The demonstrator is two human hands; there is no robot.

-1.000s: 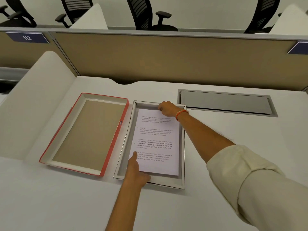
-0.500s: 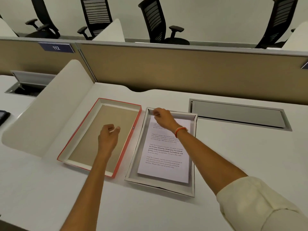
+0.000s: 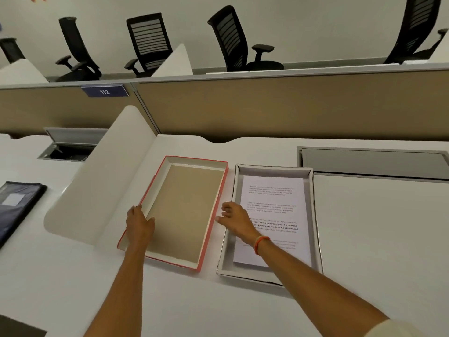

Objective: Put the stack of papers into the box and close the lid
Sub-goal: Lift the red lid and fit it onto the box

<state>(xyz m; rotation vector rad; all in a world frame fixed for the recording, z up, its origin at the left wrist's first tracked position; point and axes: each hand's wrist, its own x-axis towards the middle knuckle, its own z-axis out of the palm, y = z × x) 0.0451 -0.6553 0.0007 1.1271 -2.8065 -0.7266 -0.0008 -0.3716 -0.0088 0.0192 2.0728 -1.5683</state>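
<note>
Papers [image 3: 274, 210] are laid in the box [image 3: 272, 171], right of the upturned lid [image 3: 184, 210], long axis near-to-far. Its left wall is pinched by the left grip [image 3: 139, 222]; right grip [image 3: 234, 218] is spread open by its right wall, empty.

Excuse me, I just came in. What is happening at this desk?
A person is packing papers into a box. The stack of papers already lies inside the grey box on the desk. The red-edged lid lies upside down to the left of the box, not yet on it. The left hand grips the lid's left wall. The right hand reaches with spread fingers toward its right wall, so lifting the lid seems next.
</note>
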